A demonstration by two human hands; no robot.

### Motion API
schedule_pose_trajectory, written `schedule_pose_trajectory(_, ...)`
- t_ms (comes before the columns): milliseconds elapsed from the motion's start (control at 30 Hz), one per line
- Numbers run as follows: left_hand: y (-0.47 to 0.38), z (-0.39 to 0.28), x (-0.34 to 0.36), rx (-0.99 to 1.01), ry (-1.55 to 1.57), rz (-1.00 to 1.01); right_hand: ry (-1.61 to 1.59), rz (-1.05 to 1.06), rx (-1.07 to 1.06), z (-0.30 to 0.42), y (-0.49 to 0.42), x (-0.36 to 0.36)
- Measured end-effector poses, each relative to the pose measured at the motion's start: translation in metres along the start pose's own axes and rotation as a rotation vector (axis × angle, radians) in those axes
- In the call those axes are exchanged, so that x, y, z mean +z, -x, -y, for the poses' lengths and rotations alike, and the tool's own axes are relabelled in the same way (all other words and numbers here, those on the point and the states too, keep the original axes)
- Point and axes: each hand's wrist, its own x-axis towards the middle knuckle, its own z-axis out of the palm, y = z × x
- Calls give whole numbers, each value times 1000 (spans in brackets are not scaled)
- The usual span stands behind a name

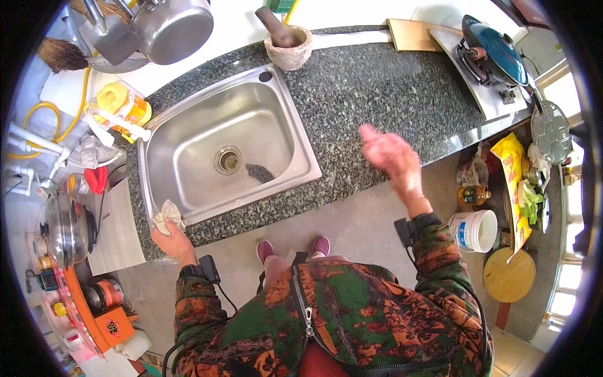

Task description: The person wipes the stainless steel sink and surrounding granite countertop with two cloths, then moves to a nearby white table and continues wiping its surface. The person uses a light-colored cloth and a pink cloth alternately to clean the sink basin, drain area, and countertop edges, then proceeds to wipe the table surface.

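My left hand [172,242] grips a crumpled pale cloth [168,217] at the near left corner of the stainless steel sink [214,108]. Inside the basin, a dark scouring pad [259,173] lies to the right of the drain strainer [228,159]. Above the speckled granite countertop [339,94], right of the sink, is my right hand [391,151]. Motion blurs it, with a finger pointing away from me; nothing shows in it, and whether its fingers are apart is unclear.
A stone mortar [288,53] with a pestle [275,28] stands behind the sink. At the right is a gas stove [490,94] bearing a lidded wok [492,45]. A yellow jug [123,107] and white faucet [120,123] adjoin the left rim. A white bucket [472,231] stands lower right.
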Motion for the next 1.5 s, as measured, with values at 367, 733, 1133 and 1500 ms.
schedule_pose_trajectory(367, 0, 1, 1, 42, 19, -50, 135, -97, -211, 81, -15, 67)
schedule_pose_trajectory(733, 2, -2, -3, 15, 28, 11, 343, -44, 213, -20, -34, 42)
schedule_pose_trajectory(1133, 3, -3, -3, 32, 79, -8, -29, 235, -83, 34, -9, 9)
schedule_pose_trajectory(1500, 2, -6, -5, 59, 46, -19, 141, 90, -141, 72, 14, 30)
